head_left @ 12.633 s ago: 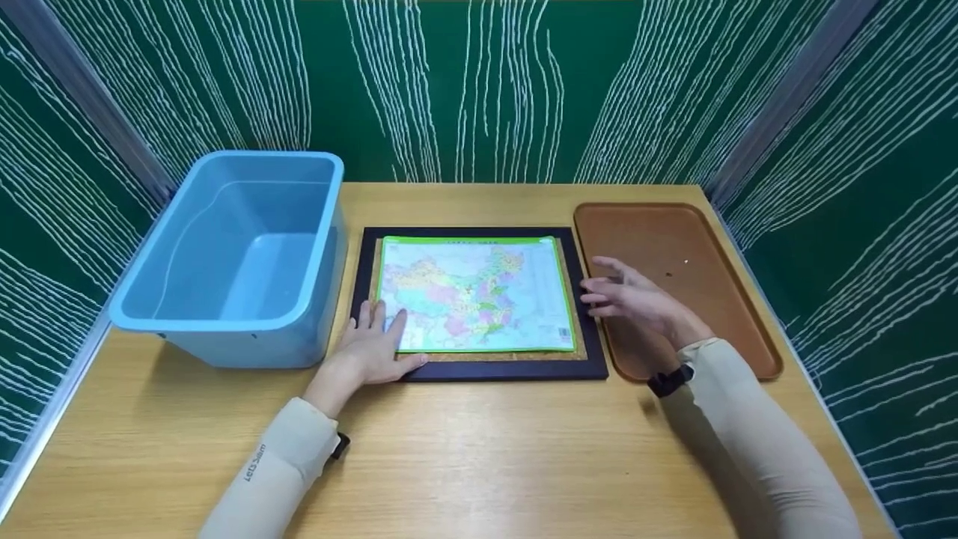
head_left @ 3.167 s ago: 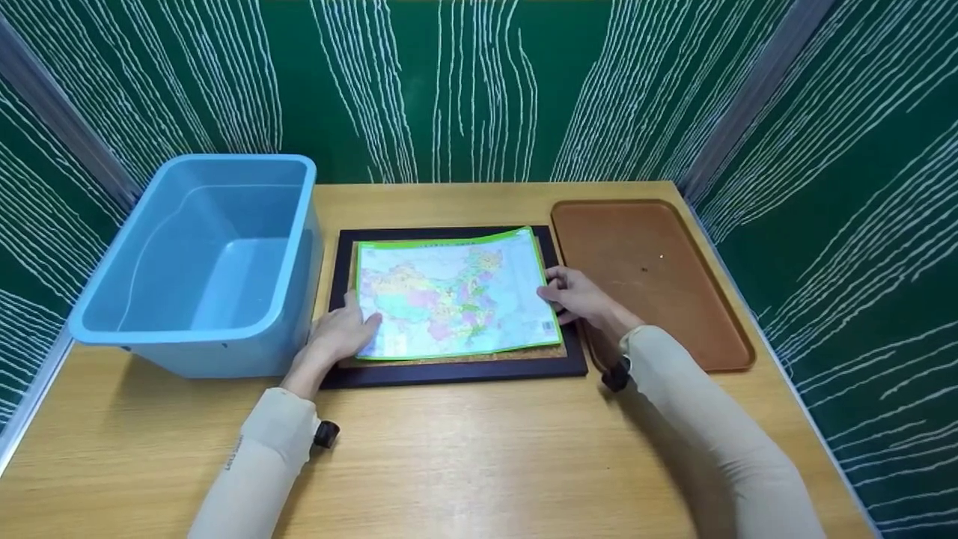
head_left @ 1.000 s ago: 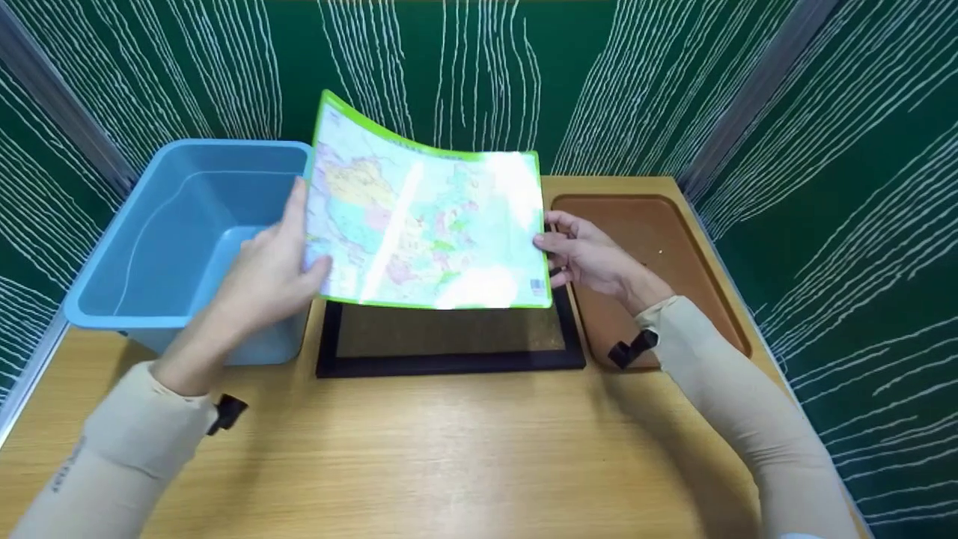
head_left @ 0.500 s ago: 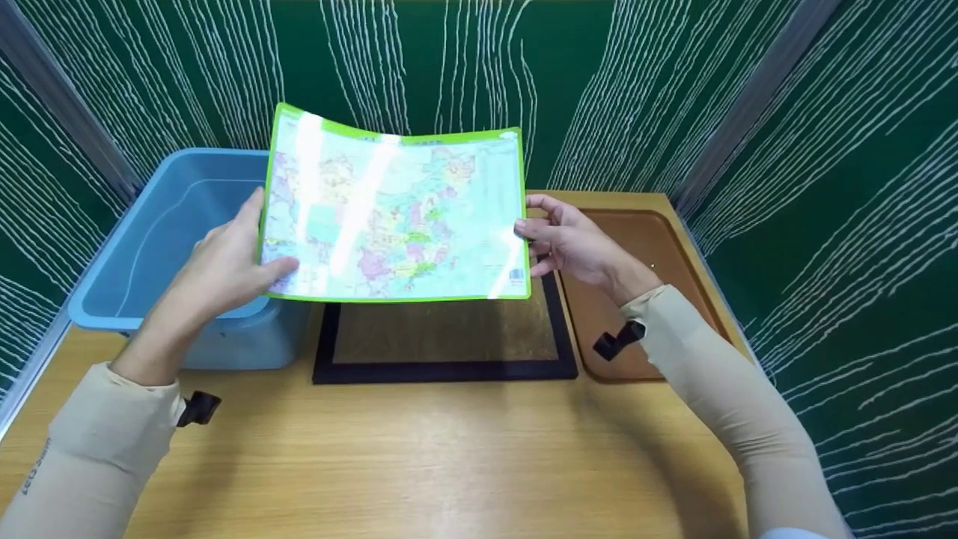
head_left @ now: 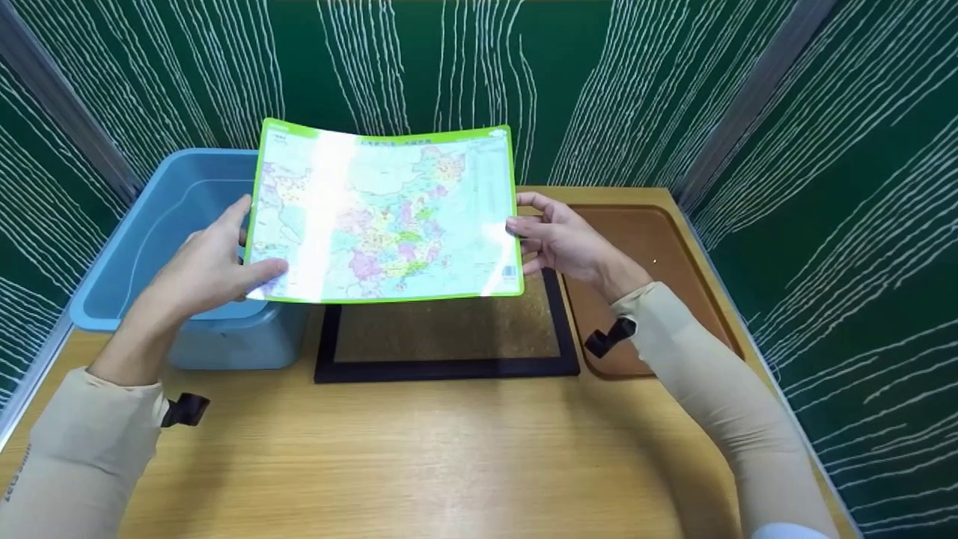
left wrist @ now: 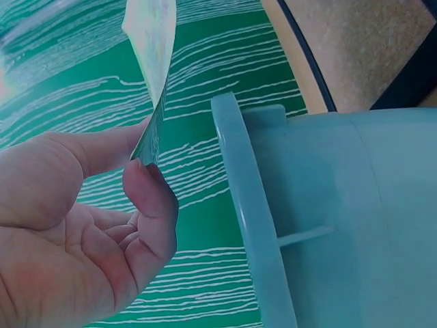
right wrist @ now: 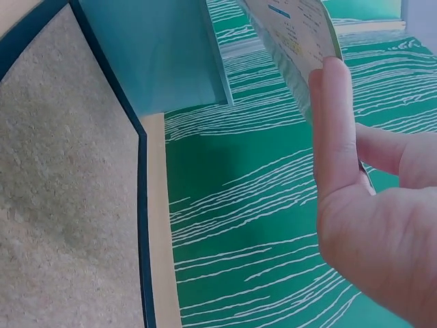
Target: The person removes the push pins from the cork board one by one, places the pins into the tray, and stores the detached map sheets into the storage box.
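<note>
A map sheet point(head_left: 389, 217) with a bright green border is held up in the air, slightly bowed, with glare across its left half. My left hand point(head_left: 198, 266) pinches its left edge, thumb on the printed face and fingers behind. On the opposite edge, my right hand point(head_left: 565, 239) grips it between thumb and fingers. In the left wrist view the sheet point(left wrist: 153, 75) shows nearly edge-on between the thumb and fingers of the left hand point(left wrist: 82, 219). The right wrist view shows the right hand point(right wrist: 375, 198) holding the sheet point(right wrist: 293, 41), whose printed back is partly visible.
Below the map lies a dark-framed cork board point(head_left: 449, 368), its far part hidden. A blue plastic tub point(head_left: 112, 318) stands at the left, partly behind the map and left hand. A brown tray point(head_left: 636, 224) lies right of the board. Green patterned walls point(head_left: 599, 90) enclose the wooden table point(head_left: 464, 464).
The map first lay on the board, left hand resting on it. Both hands then gripped its edges and lifted it. Over the last second it has shifted left and its bend has flattened somewhat.
</note>
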### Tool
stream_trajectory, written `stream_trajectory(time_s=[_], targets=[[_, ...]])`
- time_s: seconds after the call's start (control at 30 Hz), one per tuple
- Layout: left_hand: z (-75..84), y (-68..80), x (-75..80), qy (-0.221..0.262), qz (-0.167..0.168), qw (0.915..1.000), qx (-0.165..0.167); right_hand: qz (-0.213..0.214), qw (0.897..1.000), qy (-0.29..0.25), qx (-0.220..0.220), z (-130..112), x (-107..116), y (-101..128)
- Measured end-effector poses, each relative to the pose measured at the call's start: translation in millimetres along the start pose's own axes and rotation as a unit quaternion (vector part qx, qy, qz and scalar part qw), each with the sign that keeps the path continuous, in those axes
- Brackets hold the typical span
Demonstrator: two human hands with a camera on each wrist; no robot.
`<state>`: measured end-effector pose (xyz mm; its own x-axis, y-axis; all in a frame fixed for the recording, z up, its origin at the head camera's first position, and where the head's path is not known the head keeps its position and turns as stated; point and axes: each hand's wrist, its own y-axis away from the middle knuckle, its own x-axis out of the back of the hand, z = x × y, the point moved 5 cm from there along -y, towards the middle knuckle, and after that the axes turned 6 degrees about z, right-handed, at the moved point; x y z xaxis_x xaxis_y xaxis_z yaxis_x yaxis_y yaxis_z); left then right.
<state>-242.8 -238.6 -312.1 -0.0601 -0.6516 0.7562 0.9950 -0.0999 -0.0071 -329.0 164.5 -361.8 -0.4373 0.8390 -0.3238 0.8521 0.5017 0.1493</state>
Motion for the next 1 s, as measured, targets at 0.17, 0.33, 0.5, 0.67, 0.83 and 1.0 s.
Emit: stream_trajectory(time_s=[0.17,0.33,0.5,0.67,0.83,1.0], targets=[[-1.5,-0.5,4.1,-0.004,-0.009,0.9999,0.007,0.002,1.000,-0.002,-0.002,0.5,-3.1,0.2],[-6.2,-1.4,19.3,-0.029,-0.029,0.9991,0.012,0.005,1.000,-0.015,-0.006,3.1,-11.4,-3.3],[-15.4,-3.0,44.9,-0.033,-0.080,0.9960,0.022,0.003,1.000,-0.028,-0.005,6.4,-24.5,-10.3],[-26.5,-2.6,63.7,-0.030,-0.106,0.9936,0.025,0.005,0.999,-0.044,-0.008,9.6,-36.3,-19.5],[-35.1,-0.8,69.7,-0.041,-0.099,0.9939,0.026,-0.008,0.998,-0.065,-0.009,13.5,-46.7,-25.3],[-42.0,2.5,69.5,-0.038,-0.100,0.9935,0.039,-0.015,0.998,-0.068,-0.006,14.6,-52.7,-29.7]])
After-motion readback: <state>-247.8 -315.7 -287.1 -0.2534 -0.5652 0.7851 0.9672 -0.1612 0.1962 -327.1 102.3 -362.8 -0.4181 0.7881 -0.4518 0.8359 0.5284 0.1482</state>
